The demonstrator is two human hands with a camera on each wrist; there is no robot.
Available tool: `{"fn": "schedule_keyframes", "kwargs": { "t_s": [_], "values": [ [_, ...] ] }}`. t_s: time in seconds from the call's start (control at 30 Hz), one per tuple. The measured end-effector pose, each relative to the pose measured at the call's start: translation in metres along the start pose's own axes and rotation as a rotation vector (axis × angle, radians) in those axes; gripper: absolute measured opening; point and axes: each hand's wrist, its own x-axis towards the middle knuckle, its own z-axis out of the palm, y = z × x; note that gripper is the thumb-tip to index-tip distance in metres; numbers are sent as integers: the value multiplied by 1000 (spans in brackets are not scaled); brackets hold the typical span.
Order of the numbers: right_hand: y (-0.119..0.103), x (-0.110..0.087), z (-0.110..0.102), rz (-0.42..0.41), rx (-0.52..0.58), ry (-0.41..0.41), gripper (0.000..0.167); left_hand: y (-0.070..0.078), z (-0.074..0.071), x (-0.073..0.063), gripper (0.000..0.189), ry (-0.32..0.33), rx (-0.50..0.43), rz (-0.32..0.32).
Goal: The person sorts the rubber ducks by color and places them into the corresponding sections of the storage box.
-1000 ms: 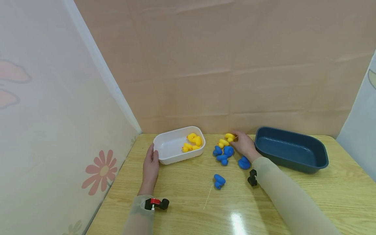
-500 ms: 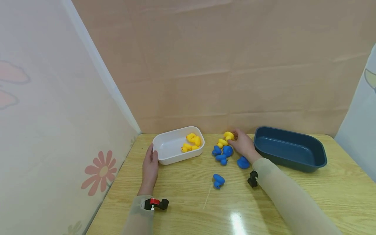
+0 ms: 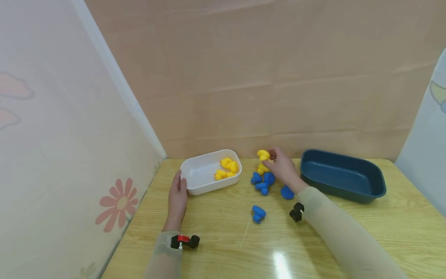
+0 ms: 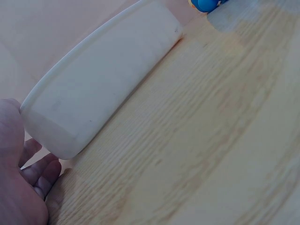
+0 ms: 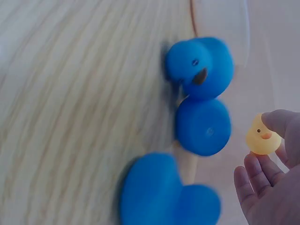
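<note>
My right hand (image 3: 283,168) pinches a yellow rubber duck (image 3: 263,154) between thumb and fingers, above the group of ducks. In the right wrist view the held duck (image 5: 260,143) faces the camera. Below it in the head view lies another yellow duck (image 3: 261,169), partly behind my thumb. Close by are blue rubber ducks (image 3: 269,178), several of them touching one another. My left hand (image 3: 177,201) rests against the left end of a white tray (image 3: 200,190), its fingers along the outside. Several yellow ducks (image 3: 229,164) lie in that tray's right half.
A dark blue tray (image 3: 343,195) stands at the right, just beyond my right wrist. One blue duck (image 3: 258,214) lies alone nearer the front of the wooden table (image 3: 216,240). A brown paper-like backdrop (image 3: 244,77) rises behind, and a pale patterned wall (image 3: 69,116) stands at the left.
The right hand has lifted a yellow duck from the back of the group and moved slightly left with it. The left hand stays at the white tray.
</note>
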Motion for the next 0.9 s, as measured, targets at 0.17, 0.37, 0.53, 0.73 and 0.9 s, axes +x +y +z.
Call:
{"fn": "schedule_keyframes", "kwargs": {
  "t_s": [0.17, 0.37, 0.53, 0.73, 0.9],
  "values": [
    [-17, -2, 3, -37, 26, 8, 53, -1, -1, 0, 59, -6, -3, 3],
    [-33, -3, 10, -95, 45, 24, 49, -2, -1, 1, 60, -6, -9, 0],
    [-46, -4, 18, -138, 63, 24, 49, -2, -2, 1, 60, -11, -11, 4],
    [-59, -6, 29, -178, 80, 7, 49, -4, -1, 3, 59, -4, -15, 16],
    [-67, -7, 38, -201, 81, -5, 48, -4, 0, 2, 59, -1, -21, 19]
  ]
}}
